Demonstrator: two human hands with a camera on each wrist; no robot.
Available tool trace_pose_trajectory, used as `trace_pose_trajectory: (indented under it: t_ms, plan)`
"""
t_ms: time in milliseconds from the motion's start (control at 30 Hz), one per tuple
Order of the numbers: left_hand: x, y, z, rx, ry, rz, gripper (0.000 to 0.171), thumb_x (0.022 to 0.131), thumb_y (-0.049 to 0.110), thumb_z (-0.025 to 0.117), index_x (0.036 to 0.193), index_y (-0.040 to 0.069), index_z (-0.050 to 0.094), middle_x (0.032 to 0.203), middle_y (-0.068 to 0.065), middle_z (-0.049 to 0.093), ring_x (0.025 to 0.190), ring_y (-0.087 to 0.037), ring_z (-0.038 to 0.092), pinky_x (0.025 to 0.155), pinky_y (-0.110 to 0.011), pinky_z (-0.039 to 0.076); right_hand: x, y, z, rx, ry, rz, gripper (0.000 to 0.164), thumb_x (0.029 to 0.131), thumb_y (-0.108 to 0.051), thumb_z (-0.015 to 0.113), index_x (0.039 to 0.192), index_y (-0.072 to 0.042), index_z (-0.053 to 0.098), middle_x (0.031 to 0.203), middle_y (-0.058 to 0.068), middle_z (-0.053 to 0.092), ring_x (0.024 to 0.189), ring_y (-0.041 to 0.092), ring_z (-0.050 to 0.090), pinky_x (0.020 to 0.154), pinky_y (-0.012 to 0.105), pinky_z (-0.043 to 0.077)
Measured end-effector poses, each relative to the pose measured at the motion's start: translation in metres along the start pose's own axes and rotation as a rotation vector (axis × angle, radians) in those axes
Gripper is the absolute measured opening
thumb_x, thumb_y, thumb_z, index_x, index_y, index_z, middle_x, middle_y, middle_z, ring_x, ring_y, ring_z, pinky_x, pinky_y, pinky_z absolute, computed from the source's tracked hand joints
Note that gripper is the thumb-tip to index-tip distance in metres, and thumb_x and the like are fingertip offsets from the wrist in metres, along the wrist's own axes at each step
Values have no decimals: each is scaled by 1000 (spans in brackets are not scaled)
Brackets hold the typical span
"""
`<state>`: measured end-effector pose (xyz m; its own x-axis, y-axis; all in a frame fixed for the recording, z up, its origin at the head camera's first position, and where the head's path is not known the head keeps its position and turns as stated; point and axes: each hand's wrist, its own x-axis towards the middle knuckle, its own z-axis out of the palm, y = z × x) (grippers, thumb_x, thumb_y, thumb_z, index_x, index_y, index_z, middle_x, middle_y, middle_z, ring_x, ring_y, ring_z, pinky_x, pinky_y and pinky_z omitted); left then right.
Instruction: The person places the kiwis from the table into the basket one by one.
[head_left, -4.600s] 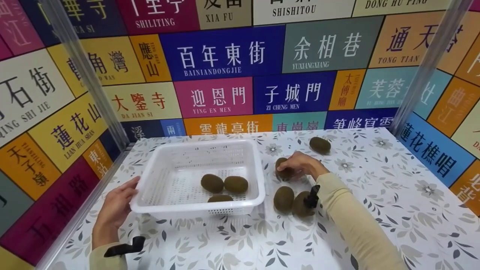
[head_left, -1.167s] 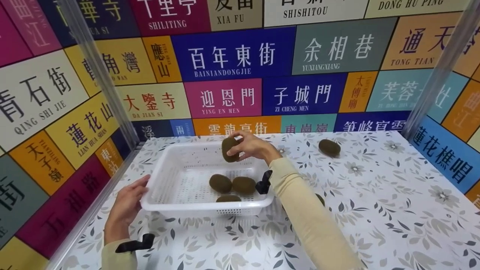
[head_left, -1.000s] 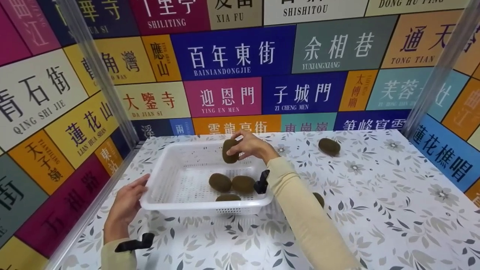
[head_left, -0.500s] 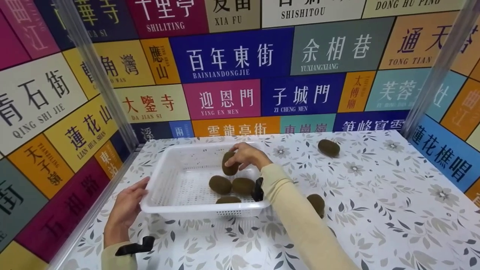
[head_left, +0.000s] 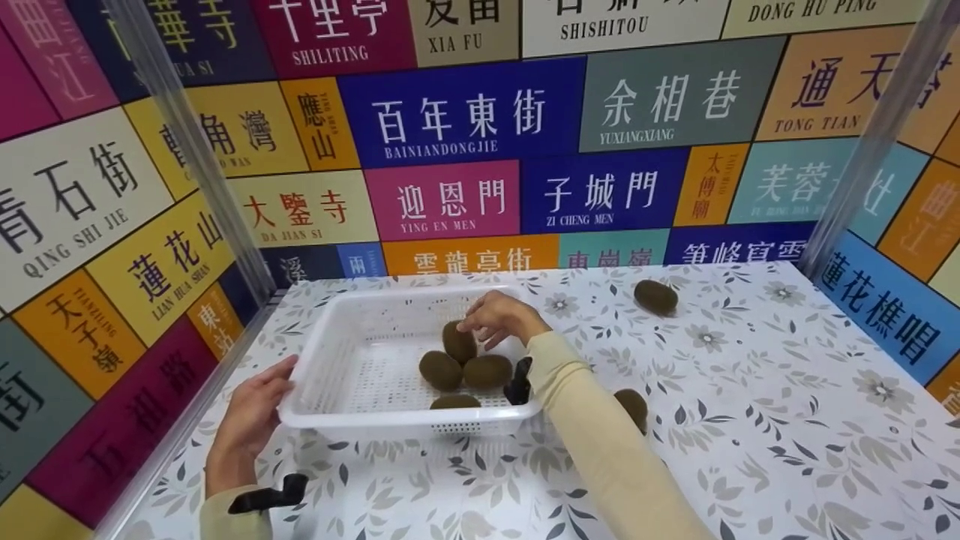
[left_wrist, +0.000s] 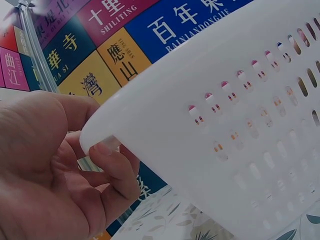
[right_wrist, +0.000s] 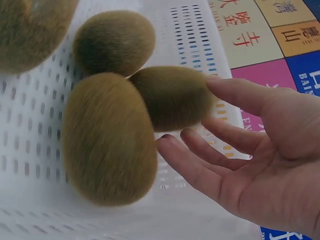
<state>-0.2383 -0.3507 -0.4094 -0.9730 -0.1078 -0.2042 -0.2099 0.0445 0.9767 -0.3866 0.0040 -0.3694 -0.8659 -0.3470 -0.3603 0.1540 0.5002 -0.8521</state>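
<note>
A white perforated plastic basket (head_left: 352,415) stands on the table. My left hand (head_left: 251,412) holds its left rim, the fingers curled under the edge in the left wrist view (left_wrist: 80,165). Above the basket's right half, my right hand (head_left: 501,319) has its fingers spread around the end of a kiwi (head_left: 459,345), which rests on the basket floor. In the right wrist view, a fingertip is at or very near that kiwi (right_wrist: 172,97). Beside it lie more brown kiwis, one on the left (head_left: 440,371), one on the right (head_left: 487,373) and one partly hidden by the front rim (head_left: 455,403).
On the table (head_left: 757,442), a kiwi (head_left: 656,298) lies at the back right. Another kiwi (head_left: 634,409) is partly hidden behind the right sleeve (head_left: 600,435). Clear posts and a wall of colourful signs (head_left: 457,105) stand behind.
My right hand took a kiwi from the table, carried it left over the basket and lowered it in. Its fingers have just loosened from it. The left hand stays on the rim.
</note>
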Motion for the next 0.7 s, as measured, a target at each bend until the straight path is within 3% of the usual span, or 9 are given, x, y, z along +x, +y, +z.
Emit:
trace_pose_trajectory:
  t_ms: [333, 700]
  plan:
    - [-1, -2, 4, -17, 21, 32, 57, 101, 6, 42, 157, 8, 30, 161, -14, 33, 98, 1, 60, 83, -20, 55, -10, 0, -22, 138, -58, -60, 52, 96, -22, 67, 142, -3, 53, 144, 15, 56, 129, 34, 55, 107, 44, 49]
    - [-1, -1, 0, -4, -22, 2, 57, 103, 8, 41, 158, 12, 27, 167, -11, 22, 102, 4, 57, 86, -20, 53, -31, 5, -55, 88, -107, -199, 48, 98, -24, 64, 143, -10, 54, 150, 13, 52, 134, 32, 53, 106, 43, 50]
